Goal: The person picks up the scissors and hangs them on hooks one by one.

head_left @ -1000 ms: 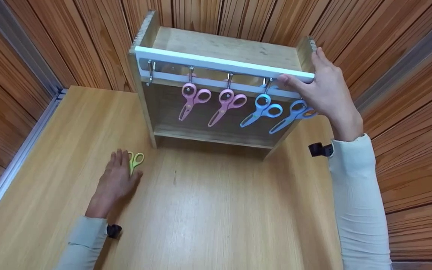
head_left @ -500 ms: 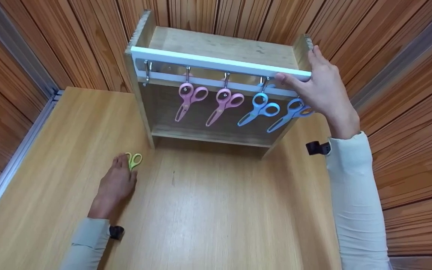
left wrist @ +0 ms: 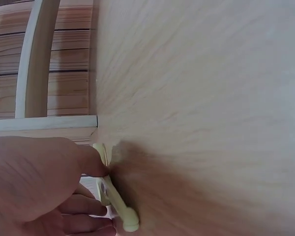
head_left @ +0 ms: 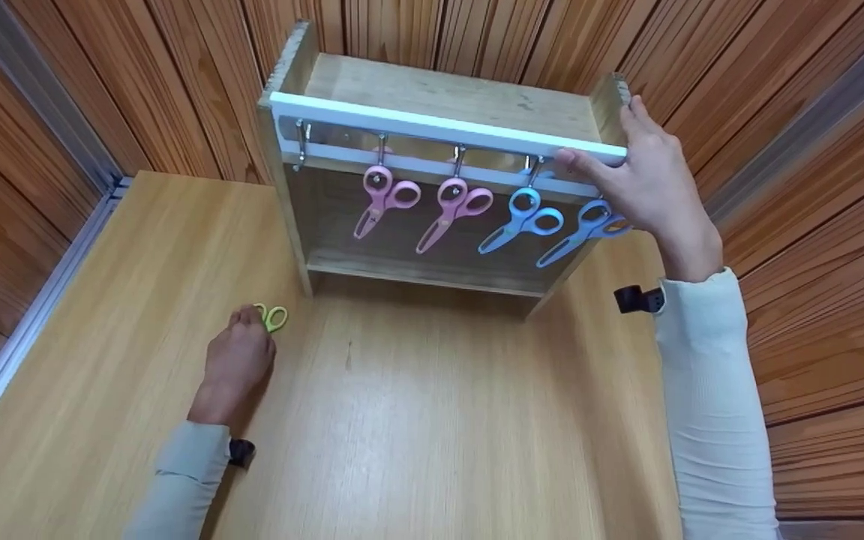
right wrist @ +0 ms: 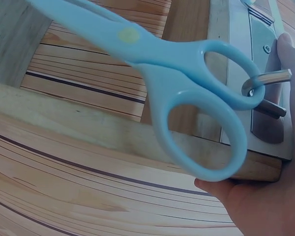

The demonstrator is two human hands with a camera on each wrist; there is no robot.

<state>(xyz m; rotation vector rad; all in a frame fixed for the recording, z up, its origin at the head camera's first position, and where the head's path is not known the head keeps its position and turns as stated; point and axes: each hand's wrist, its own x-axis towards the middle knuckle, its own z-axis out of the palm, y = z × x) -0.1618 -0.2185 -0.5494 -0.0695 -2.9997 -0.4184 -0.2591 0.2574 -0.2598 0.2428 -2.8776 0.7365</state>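
My left hand [head_left: 237, 360] pinches a pair of yellow-green scissors [left wrist: 119, 202] lying low at the table surface. In the left wrist view the thumb lies on one side of them and curled fingers on the other; the blades are mostly hidden by the hand. My right hand [head_left: 653, 180] grips the upper right corner of a wooden shelf [head_left: 439, 82], its thumb over the white hook rail [head_left: 417, 124]. Two pink scissors [head_left: 379, 201] and two blue scissors [head_left: 523, 219] hang from the rail's hooks by a handle loop. The leftmost hook [head_left: 301, 142] bears nothing.
The shelf stands at the back of the wooden table [head_left: 402, 420], close to the plank wall [head_left: 432, 30]. Another plank wall [head_left: 837, 337] rises at the right. A metal strip [head_left: 34, 300] runs along the table's left edge.
My left hand's fingers have drawn in from lying spread beside the yellow-green scissors to pinching them. The right hand keeps its grip on the shelf corner.
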